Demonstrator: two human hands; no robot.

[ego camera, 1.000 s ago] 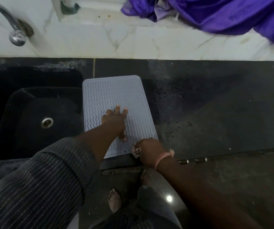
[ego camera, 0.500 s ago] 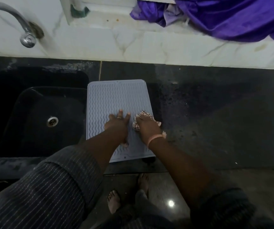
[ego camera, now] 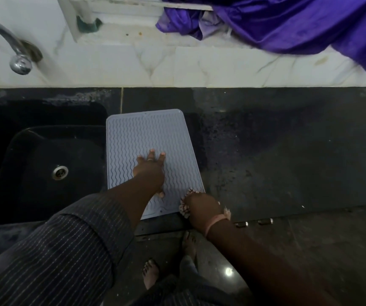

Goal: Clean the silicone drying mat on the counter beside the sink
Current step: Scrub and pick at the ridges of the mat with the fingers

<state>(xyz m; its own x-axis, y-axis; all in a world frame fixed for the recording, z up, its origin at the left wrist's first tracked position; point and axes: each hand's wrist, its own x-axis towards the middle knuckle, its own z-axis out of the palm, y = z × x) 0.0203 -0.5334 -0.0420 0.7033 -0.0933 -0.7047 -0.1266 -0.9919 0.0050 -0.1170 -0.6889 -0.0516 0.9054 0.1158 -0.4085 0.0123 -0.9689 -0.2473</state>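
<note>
Hiding most of the checked cloth (ego camera: 186, 203), the right hand (ego camera: 202, 205) curls over it at the mat's near right corner, so only frilled edges show at the knuckles and again by the wrist; how the fingers sit underneath cannot be told. At far left the tap (ego camera: 12, 51) is cut off by the frame edge, and the black sink (ego camera: 45, 164) below it is so dark that little beyond its steel drain (ego camera: 60, 172) can be made out. A striped sleeve (ego camera: 63, 250) covers the near left and hides the mat's near left corner. The left hand (ego camera: 150, 171) lies flat on the drying mat (ego camera: 138, 133), fingers straight and slightly spread, thumb toward the near edge, a ring on one finger. The pale grey mat, ribbed with wavy lines, lies flat on the dark counter (ego camera: 277, 151), just right of the sink, its left edge along the basin's rim. Its long axis runs from near to far, leaning slightly right toward the near end. Farther right the counter is speckled and smeared. A purple cloth (ego camera: 288, 23) hangs over the white marble ledge (ego camera: 199, 65) at far right, partly cut off. Bare feet (ego camera: 151, 272) show on the floor below.
</note>
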